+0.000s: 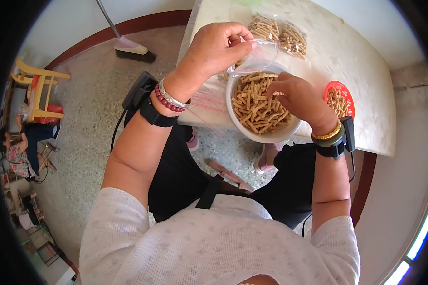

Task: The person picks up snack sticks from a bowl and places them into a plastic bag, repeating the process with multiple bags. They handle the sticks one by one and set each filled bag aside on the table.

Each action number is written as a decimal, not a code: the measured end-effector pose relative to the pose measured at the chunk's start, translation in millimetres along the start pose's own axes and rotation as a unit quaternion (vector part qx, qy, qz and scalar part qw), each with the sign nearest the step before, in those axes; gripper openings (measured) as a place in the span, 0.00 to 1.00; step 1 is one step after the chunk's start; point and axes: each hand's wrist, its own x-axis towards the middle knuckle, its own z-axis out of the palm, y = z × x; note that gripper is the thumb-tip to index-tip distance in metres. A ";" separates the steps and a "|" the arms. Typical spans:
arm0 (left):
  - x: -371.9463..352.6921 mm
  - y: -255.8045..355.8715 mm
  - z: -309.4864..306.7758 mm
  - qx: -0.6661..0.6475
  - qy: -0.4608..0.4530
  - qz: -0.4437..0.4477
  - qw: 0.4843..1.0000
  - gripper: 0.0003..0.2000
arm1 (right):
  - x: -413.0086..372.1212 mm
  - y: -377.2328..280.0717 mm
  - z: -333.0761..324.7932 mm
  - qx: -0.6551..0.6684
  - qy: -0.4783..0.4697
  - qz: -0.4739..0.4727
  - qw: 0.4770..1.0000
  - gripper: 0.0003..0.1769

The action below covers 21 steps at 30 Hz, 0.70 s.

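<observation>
My left hand (226, 45) pinches the rim of a clear plastic bag (259, 59) between thumb and fingers. The bag hangs over the far left part of a white bowl (231, 105). Short brown sticks (259, 107) are heaped inside that bowl. My right hand (297, 97) is over the bowl's right side, fingers curled down onto the heap. Whatever lies between those fingertips is hidden. Beyond the bowl lie filled clear bags (292, 39) of similar sticks. To the right of my right hand, a red basket (349, 97) holds more sticks.
The bowl rests near the front edge of a pale table (366, 71). Flat clear bags with pink edges (207, 99) lie left of it. A broom (133, 47) leans by the wall. At far left are a wooden chair (45, 90) and another seated person (21, 152).
</observation>
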 end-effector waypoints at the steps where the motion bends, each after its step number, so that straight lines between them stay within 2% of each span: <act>1: -0.6 0.5 -0.1 0.000 -0.001 0.001 1.000 0.11 | 0.0 0.3 4.2 -0.017 0.012 -0.004 1.000 0.10; 8: -2.0 0.8 1.3 0.016 -0.012 -0.001 1.000 0.11 | -2.6 -0.5 14.1 -0.080 0.066 -0.003 0.995 0.07; 11: -2.0 -0.7 2.7 0.009 -0.012 -0.004 1.000 0.11 | -0.1 4.7 19.4 -0.072 0.070 0.003 0.995 0.04; 15: -0.6 3.3 -2.6 -0.008 -0.029 -0.028 0.999 0.10 | -2.8 7.4 9.8 -0.041 0.061 0.002 0.997 0.07; 17: -0.9 4.4 -6.3 -0.027 -0.036 -0.032 0.998 0.10 | -7.9 11.4 -2.1 0.053 0.040 -0.018 0.998 0.04; 18: -0.7 5.1 -7.7 -0.048 -0.045 -0.037 0.997 0.10 | -9.7 11.2 -6.8 0.051 0.042 -0.020 0.998 0.04; 20: -0.2 4.5 -10.4 -0.053 -0.049 -0.048 0.996 0.09 | -13.6 8.9 -16.6 0.196 0.049 0.021 0.979 0.07; 21: 0.1 4.1 -10.7 -0.060 -0.056 -0.061 0.995 0.09 | -14.1 6.0 -21.0 0.209 0.060 0.026 0.976 0.07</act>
